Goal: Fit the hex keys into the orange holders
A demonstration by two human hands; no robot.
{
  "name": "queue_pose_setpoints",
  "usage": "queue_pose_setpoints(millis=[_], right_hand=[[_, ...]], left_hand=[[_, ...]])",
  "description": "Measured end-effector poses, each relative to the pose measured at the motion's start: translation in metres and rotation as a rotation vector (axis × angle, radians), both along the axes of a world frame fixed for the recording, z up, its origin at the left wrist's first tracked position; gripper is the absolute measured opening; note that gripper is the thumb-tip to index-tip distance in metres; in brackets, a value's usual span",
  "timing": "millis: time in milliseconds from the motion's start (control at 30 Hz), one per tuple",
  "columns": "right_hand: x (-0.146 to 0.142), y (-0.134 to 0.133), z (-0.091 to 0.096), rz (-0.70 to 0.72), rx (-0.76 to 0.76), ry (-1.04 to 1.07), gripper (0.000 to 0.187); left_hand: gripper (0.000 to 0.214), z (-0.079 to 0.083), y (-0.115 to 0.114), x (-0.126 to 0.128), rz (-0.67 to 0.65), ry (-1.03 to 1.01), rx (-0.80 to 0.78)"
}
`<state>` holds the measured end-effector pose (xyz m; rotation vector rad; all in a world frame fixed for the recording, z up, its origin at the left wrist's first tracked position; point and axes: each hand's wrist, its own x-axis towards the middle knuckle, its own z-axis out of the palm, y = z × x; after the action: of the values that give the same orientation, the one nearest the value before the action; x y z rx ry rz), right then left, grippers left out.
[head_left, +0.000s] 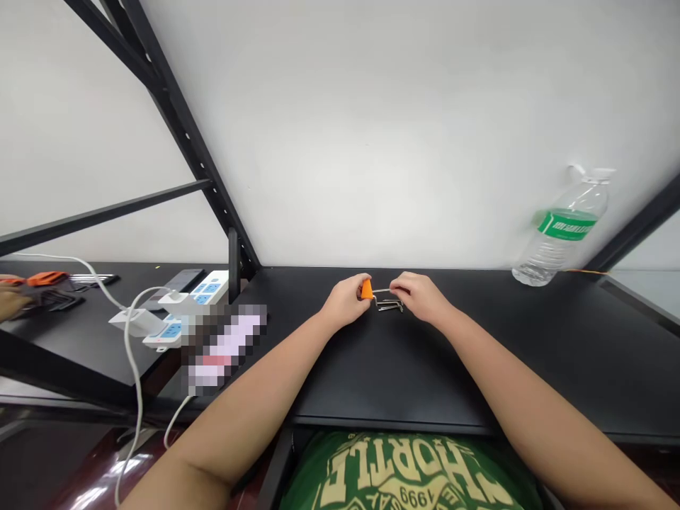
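My left hand (347, 300) is closed on a small orange hex key holder (366, 289), held just above the black shelf (393, 368). A thin metal hex key (382, 290) runs from the holder towards my right hand (423, 294), whose fingers pinch its far end. Between and just below my hands, several L-shaped hex keys (390, 305) show close together; whether they lie loose or are joined to the holder I cannot tell. My fingers cover part of the holder.
A clear bottle with a green label (567, 224) stands at the right by the wall. On the left are a power strip (173, 329) with white plugs and cables, a blurred-out phone (228, 350), and black frame bars (180, 134). Another person's hand (11, 301) works beside orange-and-black tools (47, 279).
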<state>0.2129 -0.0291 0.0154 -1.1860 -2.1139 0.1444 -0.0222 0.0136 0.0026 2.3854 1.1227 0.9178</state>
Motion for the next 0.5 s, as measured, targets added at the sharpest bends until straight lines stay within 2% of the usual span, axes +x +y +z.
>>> queue_pose_setpoints(millis=[200,500], right_hand=[[-0.0005,-0.0036,0.0035,0.049,0.016,-0.058,0.022],[-0.0030,-0.0085,0.0100,0.125,0.018,-0.034,0.024]], left_hand=[[0.050,0.0034,-0.0024,0.0007,0.020,0.023,-0.030],[0.048,0.0060,-0.0059,0.0021,0.007,0.058,-0.018]])
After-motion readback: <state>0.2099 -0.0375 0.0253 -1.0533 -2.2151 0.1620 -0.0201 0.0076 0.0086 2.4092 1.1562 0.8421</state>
